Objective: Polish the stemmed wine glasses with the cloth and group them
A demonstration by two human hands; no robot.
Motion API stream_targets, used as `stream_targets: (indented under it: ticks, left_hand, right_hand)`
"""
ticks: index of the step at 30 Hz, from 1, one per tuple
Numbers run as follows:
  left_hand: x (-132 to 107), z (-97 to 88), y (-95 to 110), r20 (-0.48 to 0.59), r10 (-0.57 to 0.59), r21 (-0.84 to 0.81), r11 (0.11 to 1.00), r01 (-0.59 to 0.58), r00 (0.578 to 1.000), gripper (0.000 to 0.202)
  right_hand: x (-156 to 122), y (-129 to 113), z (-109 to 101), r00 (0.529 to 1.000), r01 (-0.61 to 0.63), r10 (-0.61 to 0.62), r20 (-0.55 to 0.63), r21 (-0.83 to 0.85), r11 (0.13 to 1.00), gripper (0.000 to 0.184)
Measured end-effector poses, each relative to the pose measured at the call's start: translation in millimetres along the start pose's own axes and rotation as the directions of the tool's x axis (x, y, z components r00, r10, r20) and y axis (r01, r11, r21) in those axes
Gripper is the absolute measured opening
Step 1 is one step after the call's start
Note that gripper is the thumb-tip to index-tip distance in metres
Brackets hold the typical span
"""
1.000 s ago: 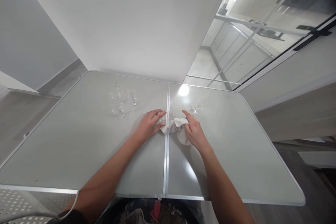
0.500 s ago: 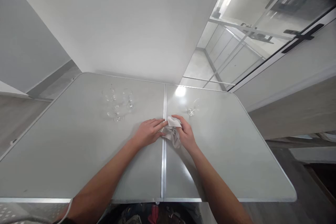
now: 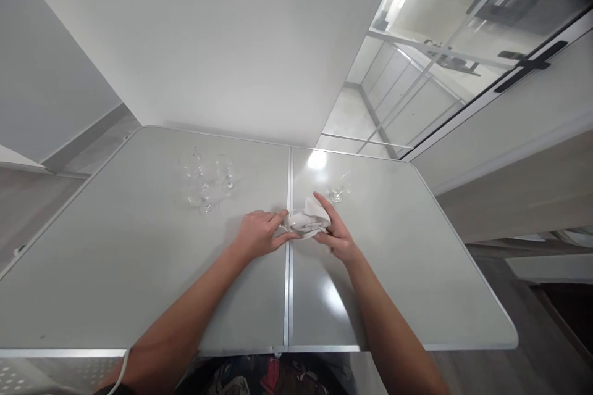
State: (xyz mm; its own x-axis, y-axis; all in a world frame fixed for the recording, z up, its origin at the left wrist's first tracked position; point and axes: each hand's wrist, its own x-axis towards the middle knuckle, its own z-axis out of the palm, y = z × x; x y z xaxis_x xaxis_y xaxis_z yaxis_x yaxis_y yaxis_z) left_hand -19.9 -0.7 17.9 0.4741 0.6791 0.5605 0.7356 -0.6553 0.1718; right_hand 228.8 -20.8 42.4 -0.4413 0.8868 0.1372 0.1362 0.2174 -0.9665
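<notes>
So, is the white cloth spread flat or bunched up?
Bunched up: the cloth is crumpled between the left hand and right hand, around a glass.

1. No text, label, brand, number or sign can be read anywhere in the view.
2. The tabletop (image 3: 139,271) bears no print, and neither do the wall and glass panels behind it.

Glass (image 3: 296,222) mostly hidden under cloth (image 3: 311,215) and hands; forearms cut off at bottom edge
</notes>
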Motion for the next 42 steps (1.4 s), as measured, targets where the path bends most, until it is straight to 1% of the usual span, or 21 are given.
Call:
stream_targets:
  ticks: [4,7,8,10,11,13,15,17,19,21,23,25,27,28,30,32,34,35,37,39,42]
  left_hand:
    - [-2,-1.7,-2,-0.070,0.120,0.090,0.989,-0.113,0.990,0.049]
    - [-3,-2.5,-5,-0.076,0.125,0.043,0.992,-0.122,0.989,0.049]
    - [-4,-1.9,-5,-0.078,0.112,0.005,0.994,-0.112,0.991,0.050]
    - [-4,0.5,-4,-0.096,0.089,-0.068,0.993,-0.096,0.991,0.051]
    - [-4,2.0,-2,-0.111,0.085,-0.089,0.991,-0.095,0.990,0.051]
    - [-4,4.9,2,-0.138,0.089,-0.082,0.991,-0.101,0.986,0.050]
    - [-5,6.7,4,-0.147,0.107,-0.032,0.993,-0.113,0.983,0.048]
    - [-5,7.0,3,-0.136,0.130,0.012,0.991,-0.130,0.982,0.047]
    - [-5,6.2,-1,-0.113,0.139,0.012,0.990,-0.139,0.984,0.046]
    - [-4,5.2,-4,-0.096,0.121,-0.024,0.992,-0.124,0.988,0.047]
    - [-2,4.6,-5,-0.111,0.090,-0.064,0.993,-0.097,0.990,0.049]
    - [-1,4.7,-4,-0.152,0.069,-0.087,0.993,-0.083,0.986,0.051]
    - [-1,5.2,-1,-0.194,0.068,-0.075,0.994,-0.084,0.979,0.051]
    - [-1,5.5,0,-0.204,0.077,-0.053,0.995,-0.089,0.976,0.050]
    - [-2,6.1,2,-0.196,0.106,0.010,0.994,-0.106,0.975,0.048]
    - [-4,6.2,1,-0.163,0.131,0.051,0.991,-0.124,0.978,0.048]
    - [-5,5.8,-3,-0.130,0.122,0.038,0.992,-0.118,0.984,0.049]
    - [-5,5.4,-4,-0.111,0.103,0.017,0.995,-0.102,0.988,0.049]
    - [-4,4.7,-6,-0.077,0.055,-0.033,0.998,-0.058,0.996,0.051]
    - [-3,4.7,-5,-0.064,0.021,-0.082,0.996,-0.026,0.998,0.052]
    - [-2,6.1,3,-0.118,0.002,-0.104,0.994,-0.014,0.993,0.052]
  right_hand:
    - [1,-3,1,0.995,0.041,-0.028,0.092,-0.146,0.988,0.072]
    - [1,-1,1,0.989,0.045,-0.032,0.146,-0.083,0.996,0.064]
    - [-1,0,0,0.990,0.041,-0.037,0.133,-0.029,0.999,0.063]
    - [-4,3,-5,0.998,0.034,-0.038,0.051,0.070,0.997,0.065]
    - [-5,4,-7,0.999,0.034,-0.034,0.000,0.084,0.996,0.067]
    - [-7,5,-9,0.998,0.040,-0.039,-0.050,0.015,0.999,0.066]
    - [-5,5,-8,0.999,0.037,-0.038,-0.013,-0.104,0.994,0.062]
    - [-1,4,-4,0.998,0.017,-0.009,0.057,-0.159,0.987,0.062]
    - [2,2,-1,0.994,-0.003,0.018,0.112,-0.130,0.992,0.060]
    - [3,2,-1,0.993,-0.011,0.018,0.120,-0.054,0.998,0.052]
    - [2,2,-4,0.999,-0.025,0.024,0.034,0.045,0.999,0.044]
    - [1,3,-8,0.992,-0.039,0.052,-0.114,0.115,0.993,0.045]
    - [0,3,-8,0.976,-0.033,0.056,-0.211,0.109,0.994,0.050]
    - [0,3,-7,0.974,-0.023,0.040,-0.222,0.080,0.997,0.052]
    - [2,2,-1,0.985,0.007,-0.006,-0.170,0.003,1.000,0.054]
    - [4,0,5,0.998,0.032,-0.035,-0.047,-0.055,0.998,0.059]
    - [5,-2,8,0.998,0.038,-0.034,0.058,-0.073,0.997,0.063]
    - [6,-2,8,0.997,0.040,-0.035,0.075,-0.066,0.997,0.063]
    - [5,-2,5,0.999,0.039,-0.039,0.021,-0.031,0.999,0.060]
    - [3,0,0,0.995,0.027,-0.025,-0.098,0.020,0.999,0.056]
    - [2,3,-5,0.965,0.013,0.001,-0.263,0.051,0.999,0.053]
